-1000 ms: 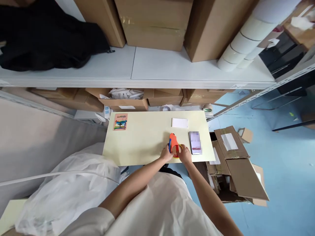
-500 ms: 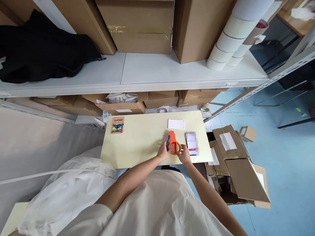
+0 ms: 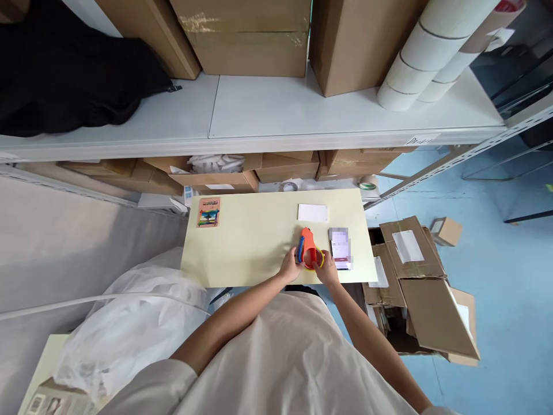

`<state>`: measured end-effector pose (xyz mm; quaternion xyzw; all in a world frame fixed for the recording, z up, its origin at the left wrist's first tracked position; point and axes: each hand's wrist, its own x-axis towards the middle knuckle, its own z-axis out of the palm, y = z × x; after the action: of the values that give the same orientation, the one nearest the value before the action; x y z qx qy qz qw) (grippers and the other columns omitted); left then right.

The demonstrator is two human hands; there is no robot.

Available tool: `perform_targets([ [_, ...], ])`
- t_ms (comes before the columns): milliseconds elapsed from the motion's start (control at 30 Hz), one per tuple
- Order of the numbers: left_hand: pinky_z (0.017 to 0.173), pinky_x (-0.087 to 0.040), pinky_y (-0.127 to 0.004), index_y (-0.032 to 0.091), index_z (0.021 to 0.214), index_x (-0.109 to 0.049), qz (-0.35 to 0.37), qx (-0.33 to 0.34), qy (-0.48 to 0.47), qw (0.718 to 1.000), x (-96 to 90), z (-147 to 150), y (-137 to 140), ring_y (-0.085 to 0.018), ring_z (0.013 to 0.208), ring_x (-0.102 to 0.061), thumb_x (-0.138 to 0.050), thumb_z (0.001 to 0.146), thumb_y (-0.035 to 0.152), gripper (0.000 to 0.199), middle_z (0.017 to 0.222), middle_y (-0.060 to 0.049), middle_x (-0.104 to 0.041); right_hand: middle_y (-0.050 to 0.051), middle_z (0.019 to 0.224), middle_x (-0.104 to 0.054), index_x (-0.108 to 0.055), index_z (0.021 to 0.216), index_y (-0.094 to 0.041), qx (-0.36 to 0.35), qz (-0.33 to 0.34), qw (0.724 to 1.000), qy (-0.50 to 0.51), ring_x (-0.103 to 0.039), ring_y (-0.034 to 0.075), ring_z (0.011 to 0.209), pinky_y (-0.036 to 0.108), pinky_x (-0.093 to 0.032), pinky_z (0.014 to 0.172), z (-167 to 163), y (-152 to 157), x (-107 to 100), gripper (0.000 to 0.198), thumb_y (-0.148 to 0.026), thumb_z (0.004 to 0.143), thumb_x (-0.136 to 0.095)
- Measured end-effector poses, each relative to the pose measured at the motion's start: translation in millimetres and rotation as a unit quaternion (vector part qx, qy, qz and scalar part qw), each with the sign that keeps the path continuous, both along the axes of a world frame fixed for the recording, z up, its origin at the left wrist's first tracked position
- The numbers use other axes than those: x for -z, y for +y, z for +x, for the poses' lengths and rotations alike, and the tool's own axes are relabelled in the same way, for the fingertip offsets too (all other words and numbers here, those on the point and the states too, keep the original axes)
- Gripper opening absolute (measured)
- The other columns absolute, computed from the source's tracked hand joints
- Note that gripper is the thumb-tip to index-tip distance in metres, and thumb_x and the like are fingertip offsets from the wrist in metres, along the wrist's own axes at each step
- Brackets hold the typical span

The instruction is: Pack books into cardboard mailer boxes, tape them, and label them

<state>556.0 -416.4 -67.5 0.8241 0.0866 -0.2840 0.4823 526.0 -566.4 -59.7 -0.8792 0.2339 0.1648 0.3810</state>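
Over the cream tabletop (image 3: pixel 242 242), both my hands hold an orange plastic object (image 3: pixel 307 237) with a blue part on its left and a yellow ring on its right. I cannot make out its exact kind. My left hand (image 3: pixel 290 267) is closed at its lower left, by the blue part (image 3: pixel 300 249). My right hand (image 3: pixel 328 270) pinches the lower right side, by the yellow ring (image 3: pixel 322 257). Just right of that hand lies a phone (image 3: pixel 340 246) with a lit, partly blurred screen. Beyond the object rests a white rectangular card or pad (image 3: pixel 313 212).
A pink picture card (image 3: pixel 208 212) lies at the table's far left. Behind stands a shelf (image 3: pixel 268 109) with cartons and white rolls (image 3: pixel 415 72). Opened cardboard boxes (image 3: pixel 432 311) sit on the floor at right; a translucent plastic bag (image 3: pixel 133 323) is at left.
The view has shifted slightly, and the shelf sits higher in it. The orange object has turned a little in my hands, and both hands still hold it.
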Motion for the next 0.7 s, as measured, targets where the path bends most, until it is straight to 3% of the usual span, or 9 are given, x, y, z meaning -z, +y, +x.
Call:
perform_targets([
  [133,0.086,-0.049,-0.035,0.020,0.120,-0.051,-0.005,0.011,0.009,1.000,-3.9,2,4,-0.021,0.096,-0.063,-0.065,0.074,0.020,0.048,0.104,-0.008,-0.065,0.014,0.119,-0.051,-0.040,0.126,-0.019,-0.004,0.033,0.998,0.046,-0.058,0.025,0.100,0.033,-0.054,0.066,3,-3,-4,0.052,-0.029,0.078,-0.056],
  [300,0.086,-0.050,-0.035,0.019,0.124,-0.050,-0.016,0.021,0.022,0.999,-6.1,3,7,-0.022,0.097,-0.063,-0.064,0.074,0.022,0.052,0.102,-0.009,-0.066,0.015,0.121,-0.047,-0.038,0.129,-0.022,0.035,0.086,0.992,0.083,-0.062,0.018,0.077,0.026,-0.052,0.044,1,-3,-1,0.055,-0.034,0.078,-0.055],
  [500,0.083,-0.049,-0.030,0.016,0.129,-0.047,-0.029,0.065,0.044,0.996,-4.3,-3,14,-0.023,0.103,-0.062,-0.061,0.077,0.026,0.055,0.110,-0.013,-0.065,0.014,0.121,-0.051,-0.037,0.129,-0.021,0.000,0.057,0.997,0.050,-0.062,0.022,0.092,0.029,-0.055,0.054,0,-6,3,0.056,-0.038,0.079,-0.054],
  [633,0.084,-0.048,-0.032,0.010,0.123,-0.054,-0.001,0.076,0.059,0.995,-10.7,-8,31,-0.026,0.098,-0.063,-0.063,0.075,0.028,0.052,0.106,-0.016,-0.066,0.015,0.123,-0.052,-0.034,0.134,-0.018,-0.063,-0.026,0.998,0.014,-0.059,0.026,0.106,0.037,-0.053,0.074,-5,-7,-8,0.061,-0.041,0.081,-0.053],
  [700,0.084,-0.049,-0.033,0.010,0.123,-0.054,0.015,0.075,0.067,0.995,-16.5,-10,45,-0.024,0.094,-0.065,-0.061,0.076,0.029,0.051,0.108,-0.015,-0.065,0.017,0.126,-0.050,-0.031,0.138,-0.017,-0.093,-0.067,0.993,0.003,-0.061,0.027,0.102,0.038,-0.053,0.074,-8,-8,-18,0.063,-0.041,0.083,-0.051],
])
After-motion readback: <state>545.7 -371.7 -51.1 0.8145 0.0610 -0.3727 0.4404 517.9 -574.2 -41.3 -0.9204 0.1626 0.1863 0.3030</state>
